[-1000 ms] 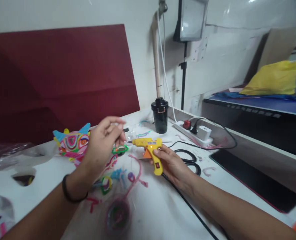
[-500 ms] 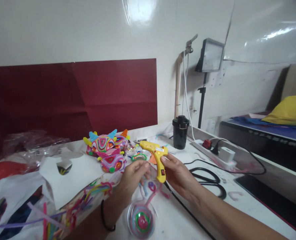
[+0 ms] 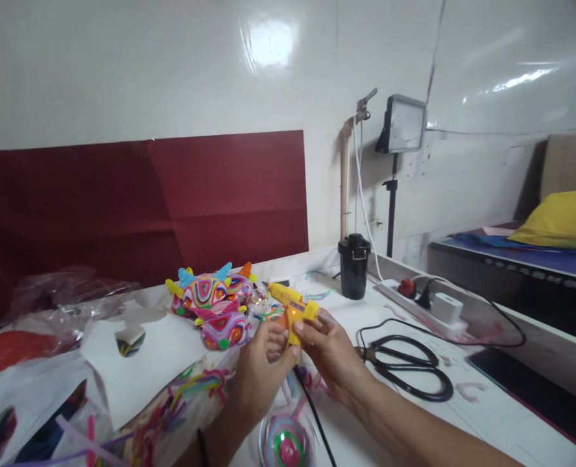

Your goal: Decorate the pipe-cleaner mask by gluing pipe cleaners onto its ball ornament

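Note:
A yellow hot glue gun point(image 3: 292, 303) is held up in front of me, its nozzle toward the upper left and its black cord running down. My right hand point(image 3: 333, 350) is closed on the gun from the right, thumb on the handle. My left hand point(image 3: 263, 363) has its fingers curled against the lower handle from the left. Just beyond them lie colourful decorated masks point(image 3: 205, 292) with blue and orange horns. Below my hands, a coiled pink, green and blue disc point(image 3: 288, 441) sits in a clear round container, partly cut off by the frame.
Black-handled scissors point(image 3: 414, 363) lie right of my hands, near a dark phone-like slab point(image 3: 526, 395). A black lidded cup point(image 3: 354, 266) and a power strip point(image 3: 417, 308) stand behind. Left are cut white paper point(image 3: 156, 350) and bright pipe cleaners point(image 3: 191, 383).
The glue gun has come lower and tilted slightly. My left hand has moved from beside it onto its handle. The view has shifted a little, uncovering more of the scissors.

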A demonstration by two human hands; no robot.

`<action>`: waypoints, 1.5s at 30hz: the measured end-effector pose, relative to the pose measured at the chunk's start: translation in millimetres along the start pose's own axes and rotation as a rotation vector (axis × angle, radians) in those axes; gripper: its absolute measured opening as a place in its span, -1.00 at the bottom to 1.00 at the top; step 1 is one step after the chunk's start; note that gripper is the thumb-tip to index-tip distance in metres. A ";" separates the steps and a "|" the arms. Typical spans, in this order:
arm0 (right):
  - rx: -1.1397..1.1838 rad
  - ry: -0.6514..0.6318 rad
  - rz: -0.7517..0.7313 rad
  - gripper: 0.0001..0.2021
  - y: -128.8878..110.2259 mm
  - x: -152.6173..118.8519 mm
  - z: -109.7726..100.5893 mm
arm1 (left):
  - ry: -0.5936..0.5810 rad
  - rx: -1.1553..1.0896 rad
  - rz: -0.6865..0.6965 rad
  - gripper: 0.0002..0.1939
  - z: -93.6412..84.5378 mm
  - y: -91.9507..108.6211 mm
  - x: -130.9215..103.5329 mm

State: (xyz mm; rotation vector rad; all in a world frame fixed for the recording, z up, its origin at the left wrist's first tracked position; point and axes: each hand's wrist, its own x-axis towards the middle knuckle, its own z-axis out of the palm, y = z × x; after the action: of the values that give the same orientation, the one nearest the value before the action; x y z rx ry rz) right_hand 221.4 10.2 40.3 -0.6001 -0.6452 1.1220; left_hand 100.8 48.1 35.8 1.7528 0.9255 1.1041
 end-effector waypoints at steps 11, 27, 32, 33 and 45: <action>-0.190 0.057 -0.113 -0.59 15.8 4.4 4.4 | 0.068 0.065 0.017 -0.58 6.4 0.7 1.1; -0.836 -0.129 -0.635 -0.91 -37.6 36.6 -9.9 | 0.129 -0.399 -0.111 -0.68 1.1 -24.4 -2.0; -1.071 -0.268 -0.832 -0.89 -48.2 44.4 -12.1 | 0.062 -0.371 -0.127 -0.79 1.9 -31.0 -4.7; -1.107 -0.301 -0.860 -0.88 -49.4 44.9 -12.5 | 0.042 -0.365 -0.125 -0.80 2.2 -32.1 -4.8; -1.551 -0.486 -1.039 -0.81 -59.5 41.8 -11.0 | -0.115 -0.446 -0.068 -0.74 5.3 -34.4 -22.6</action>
State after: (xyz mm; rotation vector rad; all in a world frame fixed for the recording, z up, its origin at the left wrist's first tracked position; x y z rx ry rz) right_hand 278.3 29.4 82.7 -1.0522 -1.9767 -0.4528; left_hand 93.2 39.2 -4.1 1.3907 0.6070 1.0581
